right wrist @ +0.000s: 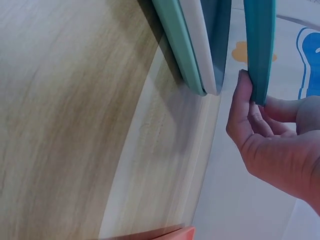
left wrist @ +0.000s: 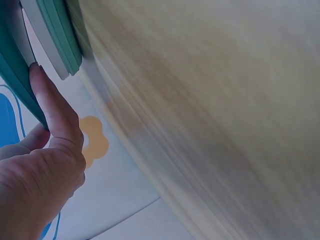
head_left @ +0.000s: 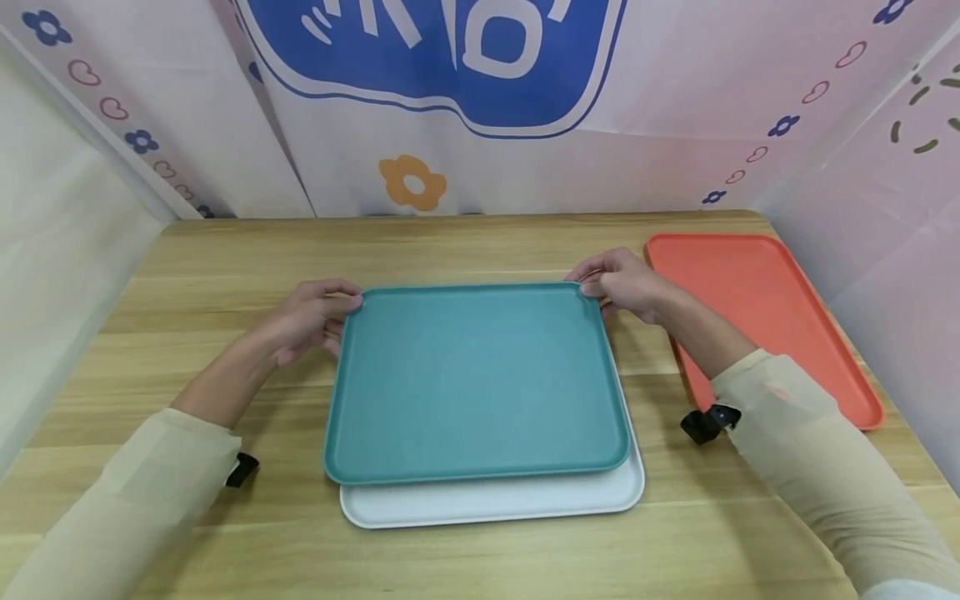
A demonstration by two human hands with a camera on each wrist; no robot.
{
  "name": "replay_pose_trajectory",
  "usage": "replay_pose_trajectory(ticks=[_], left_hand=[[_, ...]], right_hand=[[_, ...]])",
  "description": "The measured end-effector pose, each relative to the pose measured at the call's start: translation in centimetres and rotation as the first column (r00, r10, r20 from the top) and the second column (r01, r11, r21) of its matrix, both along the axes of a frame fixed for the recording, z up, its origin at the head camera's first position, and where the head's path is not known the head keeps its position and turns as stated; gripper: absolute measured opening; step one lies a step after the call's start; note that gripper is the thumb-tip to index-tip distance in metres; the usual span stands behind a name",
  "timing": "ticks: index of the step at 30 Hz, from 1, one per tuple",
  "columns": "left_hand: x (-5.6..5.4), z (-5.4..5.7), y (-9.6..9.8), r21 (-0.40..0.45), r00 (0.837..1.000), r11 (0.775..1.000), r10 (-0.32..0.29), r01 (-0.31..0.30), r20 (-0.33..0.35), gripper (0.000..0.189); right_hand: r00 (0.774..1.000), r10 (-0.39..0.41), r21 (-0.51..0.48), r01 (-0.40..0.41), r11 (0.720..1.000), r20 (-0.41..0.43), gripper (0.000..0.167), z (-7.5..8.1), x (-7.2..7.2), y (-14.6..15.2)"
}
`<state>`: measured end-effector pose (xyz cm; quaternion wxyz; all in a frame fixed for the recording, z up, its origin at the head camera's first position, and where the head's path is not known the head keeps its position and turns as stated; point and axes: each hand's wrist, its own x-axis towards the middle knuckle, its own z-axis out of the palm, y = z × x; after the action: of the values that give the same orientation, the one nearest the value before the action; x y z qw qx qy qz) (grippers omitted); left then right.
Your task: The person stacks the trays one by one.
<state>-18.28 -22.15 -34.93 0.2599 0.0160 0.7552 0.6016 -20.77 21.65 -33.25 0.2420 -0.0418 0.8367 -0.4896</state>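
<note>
A teal tray (head_left: 480, 383) is held by its two far corners, raised above a stack of trays. My left hand (head_left: 311, 321) pinches its far left corner, thumb on the rim and fingers beneath. The far right corner is pinched by my right hand (head_left: 618, 285). Under the teal tray lies a white tray (head_left: 495, 500), its near edge showing. Both wrist views show a gap between the teal tray and the stack, where a light green tray (right wrist: 175, 45) sits below the white tray (right wrist: 197, 45). Most of the stack is hidden from the head view.
To the right, an orange-red tray (head_left: 772, 317) lies on the wooden table (head_left: 187, 275), partly beneath my right forearm. A printed cloth (head_left: 510, 183) hangs behind the table's far edge, with more cloth along the left and right sides.
</note>
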Motion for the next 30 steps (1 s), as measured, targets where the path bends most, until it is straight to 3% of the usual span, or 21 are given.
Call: replay_pose_trajectory(ticks=[9, 30], left_hand=[[-0.1, 0.0, 0.3, -0.086, 0.999, 0.996, -0.024, 0.022, -0.023, 0.041], [-0.3, 0.0, 1.3, -0.096, 0.999, 0.995, -0.035, 0.035, -0.001, 0.031]], right_hand=[[1.0, 0.0, 0.013, 0.0, 1.0, -0.001, 0.03, -0.2, 0.1, 0.3], [1.0, 0.016, 0.027, -0.017, 0.999, 0.025, 0.032, -0.4, 0.4, 1.0]])
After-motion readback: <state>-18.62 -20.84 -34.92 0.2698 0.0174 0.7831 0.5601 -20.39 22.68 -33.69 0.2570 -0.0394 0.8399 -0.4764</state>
